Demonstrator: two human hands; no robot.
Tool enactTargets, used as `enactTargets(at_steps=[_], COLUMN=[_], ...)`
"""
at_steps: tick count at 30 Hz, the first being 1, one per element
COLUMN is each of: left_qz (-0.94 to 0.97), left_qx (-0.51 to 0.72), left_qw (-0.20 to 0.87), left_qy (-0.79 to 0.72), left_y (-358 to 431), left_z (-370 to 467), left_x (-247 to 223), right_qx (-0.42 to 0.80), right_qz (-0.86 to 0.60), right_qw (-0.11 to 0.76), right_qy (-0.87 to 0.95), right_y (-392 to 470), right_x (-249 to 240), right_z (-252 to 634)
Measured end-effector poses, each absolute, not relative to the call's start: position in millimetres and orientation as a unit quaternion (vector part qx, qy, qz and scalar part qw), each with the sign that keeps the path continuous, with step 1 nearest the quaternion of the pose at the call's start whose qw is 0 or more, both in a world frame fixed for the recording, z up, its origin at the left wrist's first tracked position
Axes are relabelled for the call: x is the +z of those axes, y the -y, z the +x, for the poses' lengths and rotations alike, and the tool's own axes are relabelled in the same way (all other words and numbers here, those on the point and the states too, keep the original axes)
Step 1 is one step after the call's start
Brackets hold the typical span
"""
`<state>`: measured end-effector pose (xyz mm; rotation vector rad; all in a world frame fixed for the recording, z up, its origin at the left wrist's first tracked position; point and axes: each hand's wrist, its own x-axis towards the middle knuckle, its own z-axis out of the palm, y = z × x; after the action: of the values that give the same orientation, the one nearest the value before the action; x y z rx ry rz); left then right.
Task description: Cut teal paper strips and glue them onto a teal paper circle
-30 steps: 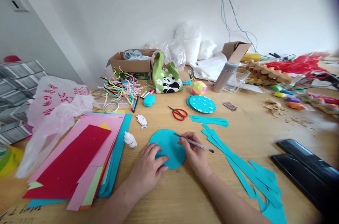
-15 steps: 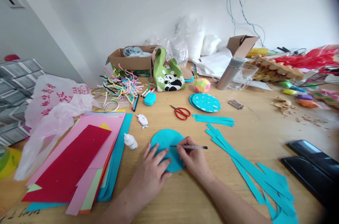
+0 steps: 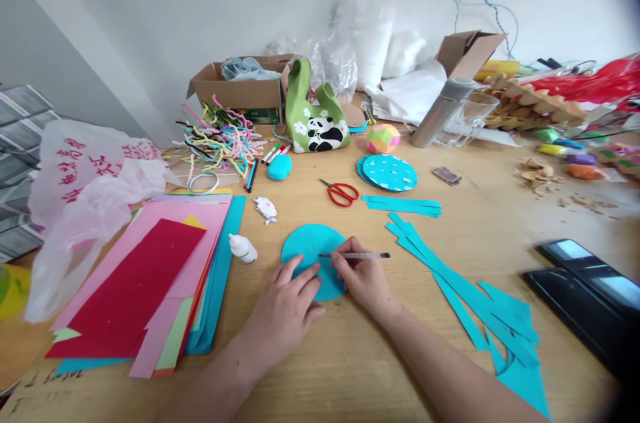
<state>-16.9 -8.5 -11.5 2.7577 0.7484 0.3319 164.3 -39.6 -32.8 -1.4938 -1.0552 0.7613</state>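
Note:
A blue paper circle (image 3: pixel 310 243) lies flat on the wooden table in front of me. My left hand (image 3: pixel 290 296) rests on its lower left edge, fingers spread, holding nothing. Pinched in my right hand (image 3: pixel 363 276) is a dark, slim pen (image 3: pixel 370 255), its tip touching or just over the middle of the circle. Beyond the circle lie red-handled scissors (image 3: pixel 341 193), and a white glue bottle (image 3: pixel 243 248) stands to its left. Blue circles with pale marks (image 3: pixel 390 173) lie farther back. Blue paper strips (image 3: pixel 440 283) spread out on the right.
Stacked coloured paper (image 3: pixel 135 276) covers the left side, beside a plastic bag (image 3: pixel 100 176). A green panda bag (image 3: pixel 317 116), an open carton (image 3: pixel 240 93) and a steel bottle (image 3: pixel 443 115) are at the back. Black devices (image 3: pixel 580 303) lie at the right.
The whole view has shifted, so the table's things sit higher in the picture. My left hand has slid slightly down off the circle; my right hand still holds the pen at its middle.

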Motion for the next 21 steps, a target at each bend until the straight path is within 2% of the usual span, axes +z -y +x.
enactTargets(at_steps=[8,15,21], left_qz=[0.949,0.953,0.951], left_qx=[0.089,0.094,0.094], left_qw=[0.126,0.112,0.122], left_qy=[-0.275,-0.264,-0.267], left_y=[11,12,13], left_z=[-15,-16,-16], left_x=[-5,-11,-11], right_qx=[0.340,0.276,0.216], right_qz=[-0.625,-0.610,-0.610], right_qw=[0.547,0.668,0.679], right_qy=[0.441,0.326,0.347], right_y=[39,42,41], right_x=[-32,-27,-24], right_z=[164,171,175])
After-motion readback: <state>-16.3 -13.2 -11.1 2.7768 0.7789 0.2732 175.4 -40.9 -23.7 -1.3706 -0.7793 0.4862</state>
